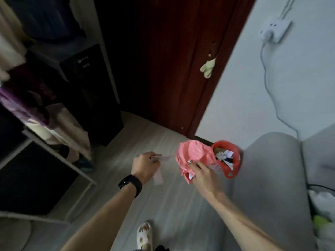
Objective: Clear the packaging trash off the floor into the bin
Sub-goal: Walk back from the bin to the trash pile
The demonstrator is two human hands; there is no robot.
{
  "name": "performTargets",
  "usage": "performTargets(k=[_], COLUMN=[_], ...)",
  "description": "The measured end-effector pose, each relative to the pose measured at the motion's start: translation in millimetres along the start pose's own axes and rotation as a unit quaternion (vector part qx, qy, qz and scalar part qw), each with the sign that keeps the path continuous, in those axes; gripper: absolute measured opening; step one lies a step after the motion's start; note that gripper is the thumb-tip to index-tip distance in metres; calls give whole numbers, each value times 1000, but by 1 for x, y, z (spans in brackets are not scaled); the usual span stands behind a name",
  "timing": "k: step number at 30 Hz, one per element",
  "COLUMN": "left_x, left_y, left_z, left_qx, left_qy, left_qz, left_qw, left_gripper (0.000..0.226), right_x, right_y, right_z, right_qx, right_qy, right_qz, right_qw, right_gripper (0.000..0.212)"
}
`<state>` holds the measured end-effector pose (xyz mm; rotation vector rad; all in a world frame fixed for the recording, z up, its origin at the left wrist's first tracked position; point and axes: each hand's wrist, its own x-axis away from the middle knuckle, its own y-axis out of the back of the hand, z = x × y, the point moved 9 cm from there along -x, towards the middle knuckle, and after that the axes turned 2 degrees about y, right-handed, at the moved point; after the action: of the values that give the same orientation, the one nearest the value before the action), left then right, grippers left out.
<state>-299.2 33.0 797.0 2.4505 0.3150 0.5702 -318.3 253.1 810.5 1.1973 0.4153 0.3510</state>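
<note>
A small red bin stands on the floor against the grey sofa, with crumpled white and dark paper scraps inside. My right hand grips a crumpled pink plastic mailer bag, held just left of the bin's mouth. My left hand, with a black watch on its wrist, pinches thin pale pink paper strips that hang down above the floor, left of the bag.
A grey sofa fills the right side. A dark red door is behind the bin. An open wardrobe with shelves and clothes stands on the left. My slippered foot is on the pale wood floor.
</note>
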Motion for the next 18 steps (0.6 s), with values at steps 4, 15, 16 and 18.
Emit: performTargets(k=[4,15,16,18], left_x=[-62,-200,-213,-241], left_y=[-47,-269,-291,-346], left_z=[-45,-168,-172,-183], left_qx=[-53,-199,-204,-220], left_qy=[-21,-90,-75,-61], left_qz=[46,122,124,142], left_qw=[997,968,968,963], left_gripper=[15,18,16,14], right_x=[-16,-16,-20,-33], right_y=[1,-56,-61,-76], right_z=[-82,-368,-393,-447], right_qx=[17,-67,-74,-87], right_qy=[-88,-274,-280,-292], right_qz=[10,81,81,88], right_qw=[996,956,954,948], right_gripper=[62,37,37,37])
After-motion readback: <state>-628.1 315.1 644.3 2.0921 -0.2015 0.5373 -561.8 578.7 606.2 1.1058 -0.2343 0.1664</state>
